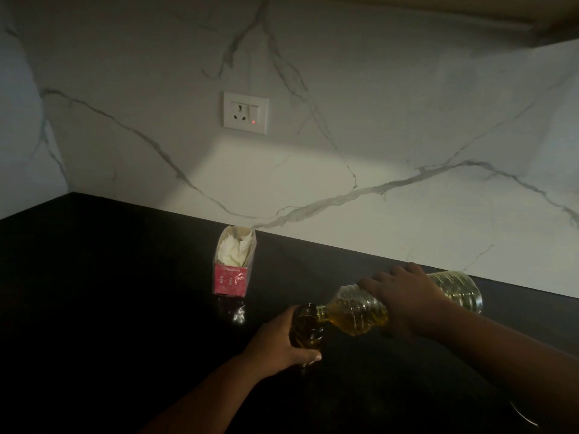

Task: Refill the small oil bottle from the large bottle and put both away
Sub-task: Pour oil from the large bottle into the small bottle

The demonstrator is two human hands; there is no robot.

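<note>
The large clear oil bottle (357, 311) lies tipped almost flat, its neck pointing left and its base up to the right. My right hand (404, 296) grips it from above around the middle. Yellow oil has pooled toward the neck, whose mouth sits right over the top of the small glass oil bottle (307, 328). That small bottle stands upright on the black counter (109, 292) with dark oil inside. My left hand (279, 343) holds it from the left, fingers wrapped round its lower body. No caps are visible.
A pink tissue pack (233, 264) with white tissue showing stands behind and left of the bottles. The marble wall (344, 151) carries a white socket (246, 112) with a red light. A cabinet underside (548, 23) hangs at top right.
</note>
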